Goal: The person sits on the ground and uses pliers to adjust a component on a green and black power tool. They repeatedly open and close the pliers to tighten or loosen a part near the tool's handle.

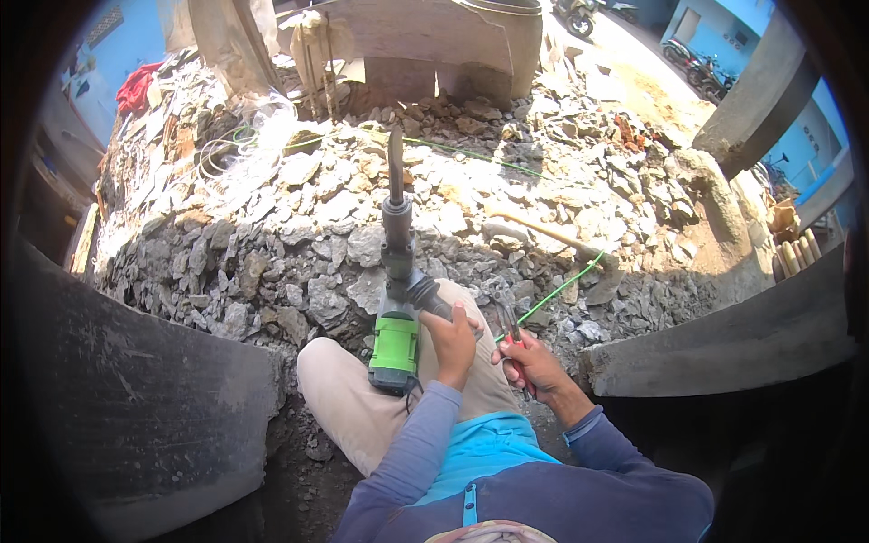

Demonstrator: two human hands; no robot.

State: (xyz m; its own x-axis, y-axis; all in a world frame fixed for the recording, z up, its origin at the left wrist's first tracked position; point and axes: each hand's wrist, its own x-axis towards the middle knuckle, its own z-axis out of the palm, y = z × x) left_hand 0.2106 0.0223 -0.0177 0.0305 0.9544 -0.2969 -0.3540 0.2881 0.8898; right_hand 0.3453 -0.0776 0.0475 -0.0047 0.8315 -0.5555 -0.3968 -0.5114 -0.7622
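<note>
A green and black demolition hammer (396,339) rests across my lap, its chisel bit (396,172) pointing away from me over the rubble. My left hand (451,346) is closed round the dark side handle (433,299) of this tool. To its right, my right hand (536,366) grips red-handled pliers (523,366) whose jaws point forward. A thin green cord (566,285) runs from beside the right hand out onto the stones; whether the fingers touch it I cannot tell.
Broken stone rubble (299,235) covers the ground ahead. A hammer with a wooden handle (543,231) lies on it. Concrete walls stand at left (163,380) and right (724,348). Clear tangled tubing (237,140) lies far left, and a large barrel (516,50) stands behind.
</note>
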